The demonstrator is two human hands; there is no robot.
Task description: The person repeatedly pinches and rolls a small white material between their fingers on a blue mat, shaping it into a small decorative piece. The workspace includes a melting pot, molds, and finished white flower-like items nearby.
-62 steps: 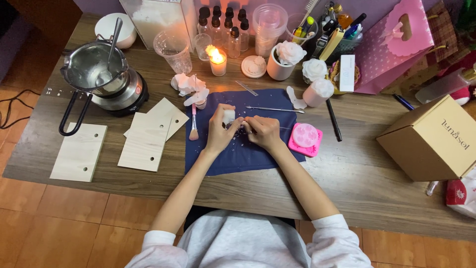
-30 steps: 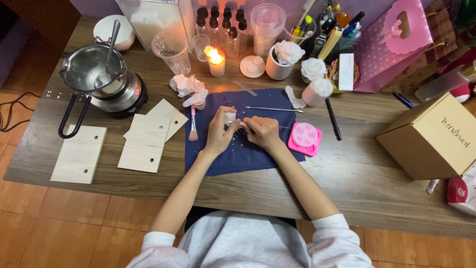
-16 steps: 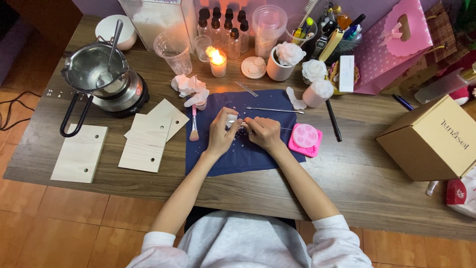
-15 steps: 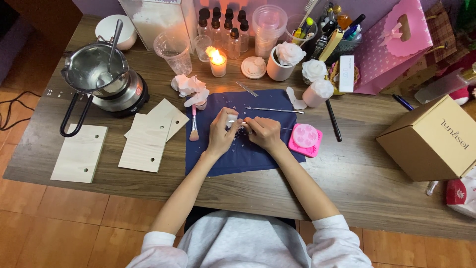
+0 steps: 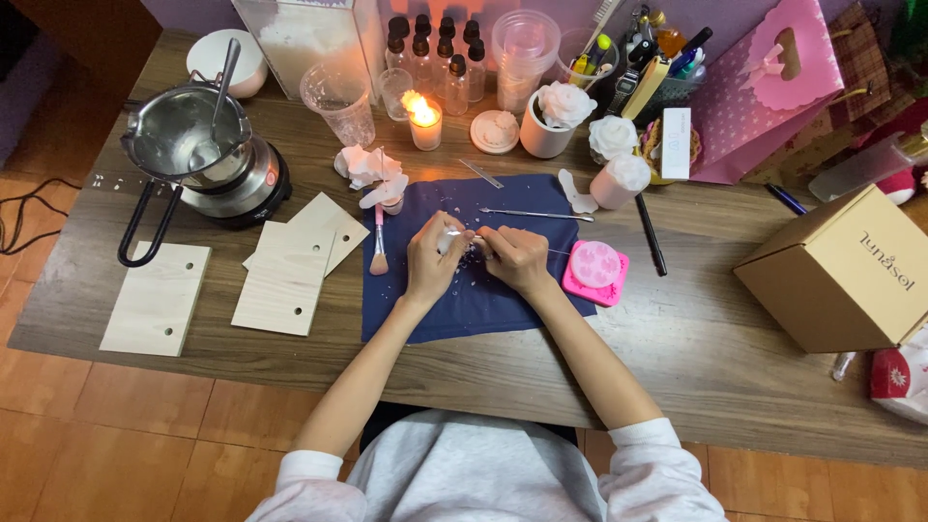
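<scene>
At frame centre, over the dark blue cloth [image 5: 454, 300], the left hand [image 5: 432, 261] pinches a small white piece [image 5: 447, 240], mostly hidden by fingers. The right hand [image 5: 517, 259] grips what seems a thin tool, its tip indistinct. A pink mould [image 5: 594, 272] lies just right.

Your left hand [image 5: 432, 263] grips a small white wax piece [image 5: 447, 240]; your right hand [image 5: 515, 261] holds a thin tool [image 5: 559, 251] over the blue cloth [image 5: 454, 309].

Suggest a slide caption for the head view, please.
Both hands, left hand and right hand, work a small white piece over a blue cloth.
</scene>
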